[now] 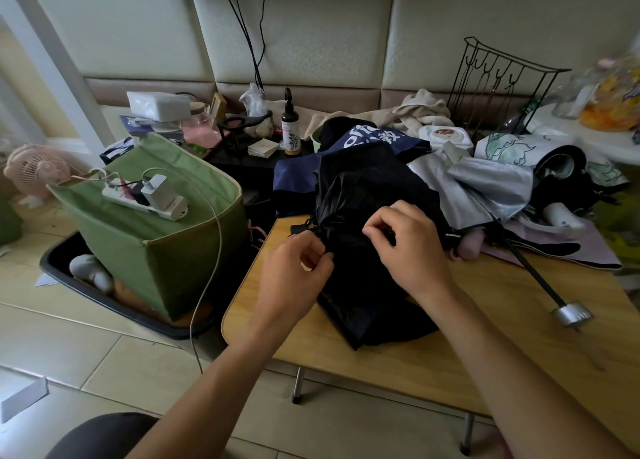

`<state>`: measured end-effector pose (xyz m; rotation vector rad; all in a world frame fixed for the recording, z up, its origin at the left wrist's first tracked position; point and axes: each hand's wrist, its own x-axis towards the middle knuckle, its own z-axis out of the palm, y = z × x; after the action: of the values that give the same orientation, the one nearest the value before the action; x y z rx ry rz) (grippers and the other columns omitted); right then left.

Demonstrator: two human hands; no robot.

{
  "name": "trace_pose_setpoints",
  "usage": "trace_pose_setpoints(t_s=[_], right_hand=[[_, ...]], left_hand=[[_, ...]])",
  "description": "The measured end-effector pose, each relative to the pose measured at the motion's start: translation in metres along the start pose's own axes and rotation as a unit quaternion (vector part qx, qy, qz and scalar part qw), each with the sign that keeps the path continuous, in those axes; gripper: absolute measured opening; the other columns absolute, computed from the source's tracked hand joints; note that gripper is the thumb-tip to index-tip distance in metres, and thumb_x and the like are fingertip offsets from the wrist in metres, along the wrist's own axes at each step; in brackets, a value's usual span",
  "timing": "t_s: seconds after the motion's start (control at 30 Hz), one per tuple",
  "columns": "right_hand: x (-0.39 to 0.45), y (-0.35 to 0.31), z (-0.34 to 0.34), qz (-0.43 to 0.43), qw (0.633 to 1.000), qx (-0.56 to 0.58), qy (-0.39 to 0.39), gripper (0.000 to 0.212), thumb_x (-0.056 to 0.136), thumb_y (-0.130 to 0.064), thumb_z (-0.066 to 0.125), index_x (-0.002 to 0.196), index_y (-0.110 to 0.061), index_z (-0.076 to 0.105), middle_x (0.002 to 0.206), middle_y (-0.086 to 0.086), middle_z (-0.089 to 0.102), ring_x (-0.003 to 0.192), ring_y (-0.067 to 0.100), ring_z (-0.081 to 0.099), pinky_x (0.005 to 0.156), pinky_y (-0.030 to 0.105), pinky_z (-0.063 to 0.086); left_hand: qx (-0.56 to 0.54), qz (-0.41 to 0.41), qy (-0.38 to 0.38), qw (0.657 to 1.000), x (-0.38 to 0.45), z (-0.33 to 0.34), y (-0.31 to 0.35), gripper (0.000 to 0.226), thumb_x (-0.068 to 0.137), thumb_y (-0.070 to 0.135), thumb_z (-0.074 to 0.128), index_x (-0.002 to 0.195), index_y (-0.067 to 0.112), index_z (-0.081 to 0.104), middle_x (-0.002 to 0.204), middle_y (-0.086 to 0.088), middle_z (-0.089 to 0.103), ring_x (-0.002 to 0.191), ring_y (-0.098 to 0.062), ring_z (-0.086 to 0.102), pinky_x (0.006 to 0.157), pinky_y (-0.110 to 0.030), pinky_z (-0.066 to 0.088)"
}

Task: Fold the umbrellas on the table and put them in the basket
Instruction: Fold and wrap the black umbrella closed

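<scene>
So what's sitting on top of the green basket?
A white power strip with a white charger plugged in lies on the green basket. What's inside the basket can't be seen.

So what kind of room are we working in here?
Most likely a lived-in home room, not a workshop: padded wall panels behind, a small folding table on tiled floor, and household clutter such as a pink desk fan and a power strip on the green fabric basket.

Umbrellas (374,195) (heaped) on wooden table (433,365)
</scene>
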<state>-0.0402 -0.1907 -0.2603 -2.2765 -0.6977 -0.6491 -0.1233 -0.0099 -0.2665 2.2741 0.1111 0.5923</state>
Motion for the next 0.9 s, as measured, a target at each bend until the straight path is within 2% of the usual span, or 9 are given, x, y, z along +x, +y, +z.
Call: trace_pose_setpoints(t_s=[0.13,0.23,0.3,0.4,0.53,0.6,0.7,0.8,0.9], right_hand=[[-0.002,0.003,0.015,0.0,0.999,-0.031,0.007,0.009,0.09,-0.02,0.075,0.083,-0.017,0.071,0.086,-0.005,0.058,0.084,0.015,0.056,0.075,0.031,0.049],[-0.003,0.005,0.021,-0.001,0.999,-0.048,0.014,0.009,0.089,-0.021,0.076,0.084,-0.016,0.072,0.086,-0.003,0.058,0.085,0.018,0.057,0.073,0.037,0.052],[-0.002,0.005,0.022,0.002,0.998,-0.059,0.014,0.009,0.089,-0.022,0.076,0.084,-0.016,0.072,0.087,-0.001,0.059,0.085,0.02,0.059,0.071,0.038,0.053],[-0.002,0.004,0.025,0.013,0.997,-0.077,0.003,0.009,0.088,-0.021,0.078,0.084,-0.015,0.073,0.085,0.001,0.061,0.084,0.024,0.061,0.068,0.035,0.052],[-0.004,0.003,0.028,0.021,0.989,-0.127,-0.078,0.009,0.089,-0.012,0.069,0.094,-0.011,0.076,0.094,0.009,0.068,0.089,0.033,0.065,0.068,0.036,0.049],[-0.005,-0.001,0.025,0.011,0.987,-0.123,-0.1,0.018,0.087,-0.006,0.064,0.101,-0.009,0.074,0.097,0.01,0.069,0.09,0.034,0.066,0.07,0.036,0.051],[-0.011,-0.017,0.011,-0.008,0.993,-0.099,-0.066,0.019,0.09,-0.007,0.061,0.106,-0.011,0.071,0.098,0.007,0.069,0.088,0.03,0.066,0.072,0.035,0.052],[-0.024,-0.037,-0.005,-0.039,0.995,-0.082,-0.037,0.011,0.094,-0.025,0.065,0.098,-0.015,0.063,0.092,0.001,0.059,0.085,0.022,0.059,0.071,0.033,0.049],[-0.035,-0.054,-0.019,-0.035,0.99,-0.046,-0.127,0.038,0.09,-0.061,0.059,0.095,-0.024,0.056,0.093,-0.009,0.052,0.086,0.009,0.05,0.071,0.025,0.044]], left_hand=[[-0.014,0.013,-0.157,0.987,-0.001,-0.015,0.002,0.013,0.092,0.021,0.071,0.081,0.02,0.063,0.08,0.009,0.063,0.061,0.004,0.054,0.057,-0.012,0.039],[-0.029,-0.005,-0.215,0.976,0.0,-0.025,-0.001,0.005,0.093,0.025,0.071,0.09,0.023,0.067,0.094,0.008,0.065,0.075,0.0,0.058,0.07,-0.021,0.049],[-0.101,-0.047,-0.22,0.969,0.002,-0.031,0.001,0.002,0.094,0.02,0.069,0.097,0.021,0.068,0.101,0.003,0.068,0.087,-0.008,0.065,0.081,-0.03,0.054],[-0.215,-0.101,-0.221,0.946,0.002,-0.034,0.006,0.009,0.096,0.01,0.067,0.104,0.013,0.063,0.1,-0.01,0.072,0.101,-0.026,0.067,0.091,-0.036,0.052],[-0.138,-0.115,-0.199,0.963,0.0,-0.025,0.0,0.025,0.091,0.008,0.073,0.107,0.017,0.055,0.095,0.0,0.072,0.093,-0.01,0.069,0.076,-0.018,0.051],[-0.127,-0.123,-0.162,0.971,0.001,-0.02,-0.005,0.031,0.09,0.008,0.074,0.111,0.018,0.054,0.091,-0.001,0.073,0.091,-0.009,0.07,0.076,-0.019,0.053],[-0.192,-0.17,-0.117,0.96,0.005,-0.02,-0.005,0.033,0.092,0.006,0.072,0.118,0.017,0.054,0.091,-0.004,0.076,0.092,-0.014,0.072,0.082,-0.025,0.055],[-0.251,-0.199,-0.119,0.94,0.007,-0.022,-0.002,0.035,0.093,0.005,0.069,0.122,0.02,0.058,0.096,-0.006,0.075,0.093,-0.017,0.071,0.082,-0.026,0.054],[-0.264,-0.188,-0.128,0.937,0.008,-0.024,0.0,0.034,0.094,0.009,0.067,0.123,0.026,0.064,0.099,-0.005,0.072,0.093,-0.015,0.068,0.082,-0.027,0.054]])
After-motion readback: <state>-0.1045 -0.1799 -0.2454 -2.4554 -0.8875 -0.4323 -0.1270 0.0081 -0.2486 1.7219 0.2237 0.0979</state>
